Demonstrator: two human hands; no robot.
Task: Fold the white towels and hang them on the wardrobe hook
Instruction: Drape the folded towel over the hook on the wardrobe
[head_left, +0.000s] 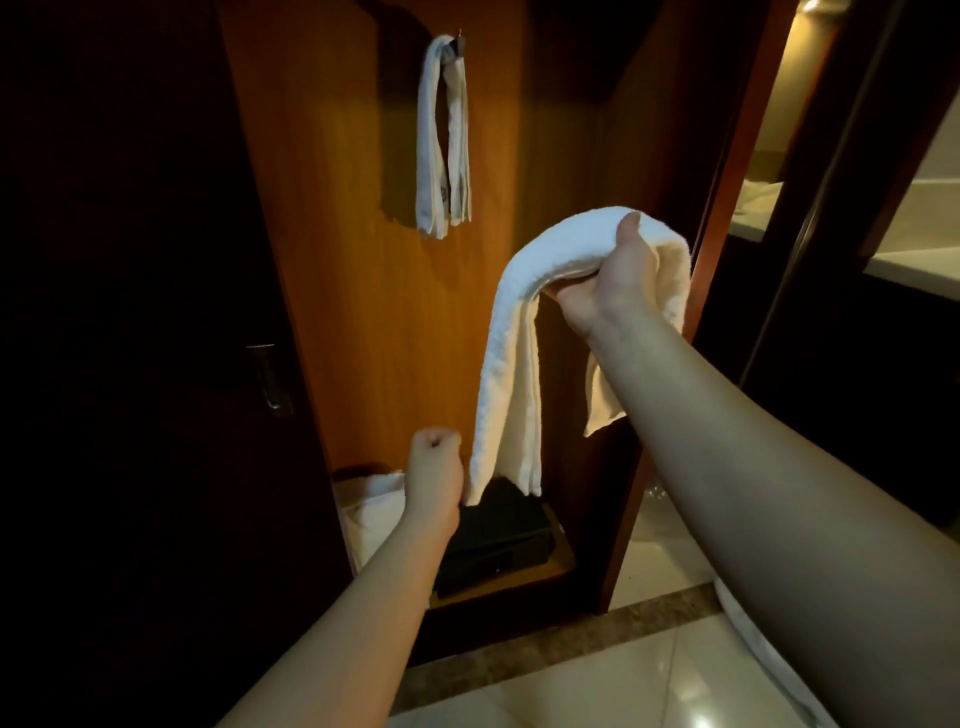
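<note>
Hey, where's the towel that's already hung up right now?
In the head view, the hung towel hangs from the hook on the wardrobe's wooden back panel, upper centre, above and left of the folded towel in the right hand.

Two bare forearms enter from the lower edge, uncovered from elbow to wrist; no sleeve, cuff, watch or bracelet is visible. Left hand (434, 480) and right hand (605, 283): both ungloved, no rings seen on the parts that show.
</note>
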